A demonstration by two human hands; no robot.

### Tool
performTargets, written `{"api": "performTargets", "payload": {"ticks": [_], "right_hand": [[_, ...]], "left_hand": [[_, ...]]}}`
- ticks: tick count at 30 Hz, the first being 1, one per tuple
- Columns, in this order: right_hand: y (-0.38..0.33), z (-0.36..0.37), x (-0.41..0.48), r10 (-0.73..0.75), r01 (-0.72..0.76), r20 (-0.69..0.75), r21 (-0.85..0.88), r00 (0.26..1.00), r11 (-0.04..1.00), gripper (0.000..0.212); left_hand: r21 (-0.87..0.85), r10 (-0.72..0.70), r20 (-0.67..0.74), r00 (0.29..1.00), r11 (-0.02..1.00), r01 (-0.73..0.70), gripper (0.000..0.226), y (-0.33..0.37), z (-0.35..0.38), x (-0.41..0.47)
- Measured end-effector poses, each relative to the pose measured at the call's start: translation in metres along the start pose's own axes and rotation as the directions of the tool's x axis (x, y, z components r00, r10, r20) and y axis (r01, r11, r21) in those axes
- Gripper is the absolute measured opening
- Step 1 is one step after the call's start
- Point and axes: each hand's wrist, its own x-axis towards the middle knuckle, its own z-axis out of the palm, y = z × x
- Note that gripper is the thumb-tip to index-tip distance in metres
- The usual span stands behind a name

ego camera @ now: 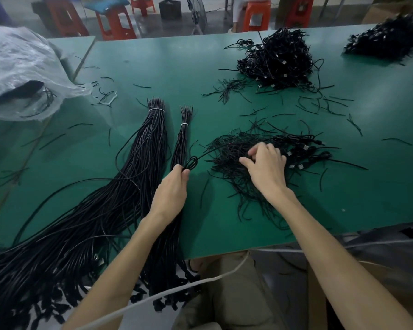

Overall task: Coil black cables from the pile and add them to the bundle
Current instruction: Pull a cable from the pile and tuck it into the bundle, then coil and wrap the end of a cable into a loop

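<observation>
Your table [177, 67] has a smooth, matt green top. The bundle [138, 167] is black plastic-sheathed cable with a faint sheen, bound by a white tie [156, 110]. The looped cable [193, 161] has the same finish. In the pile [231, 151] thinner black strands look matt, with bright metal plugs [301, 166]. The bag [17, 58] is crinkled, cloudy plastic film; the stools [115, 25] are glossy orange plastic. Your trousers [236, 296] are matt cloth.

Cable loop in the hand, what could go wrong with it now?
The loop, pinched only by the left hand fingertips, might spring open. Its cable runs into the tangled pile under the right hand, so pulling could snag or drag other strands. The big bundle hangs over the table edge and might slide.
</observation>
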Motion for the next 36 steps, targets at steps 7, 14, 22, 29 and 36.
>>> {"api": "performTargets", "payload": {"ticks": [7, 14, 22, 29, 36], "right_hand": [[0.006, 0.020, 0.014, 0.092, -0.077, 0.096, -0.154, 0.991, 0.985, 0.028], [0.003, 0.012, 0.018, 0.181, -0.191, 0.104, 0.095, 0.978, 0.977, 0.011], [-0.001, -0.004, 0.009, 0.267, -0.135, -0.105, 0.657, 0.958, 0.742, 0.010], [-0.018, -0.014, -0.007, -0.122, 0.237, -0.294, 0.397, 0.948, 0.887, 0.007], [-0.044, -0.006, -0.031, -0.305, 0.393, -0.287, 0.332, 0.908, 0.857, 0.006]], "left_hand": [[0.057, 0.020, -0.088, 0.996, 0.998, -0.015, 0.039, -0.011, 0.016, 0.002], [0.064, 0.043, -0.073, 0.996, 0.997, -0.038, 0.038, -0.014, 0.018, 0.001], [0.069, 0.040, -0.073, 0.997, 0.997, -0.035, 0.039, -0.016, 0.019, 0.002], [0.089, 0.060, -0.073, 0.996, 0.995, -0.054, 0.041, -0.016, 0.019, 0.002], [0.104, 0.017, -0.060, 0.998, 0.994, -0.011, 0.039, -0.015, 0.020, 0.004]]}}
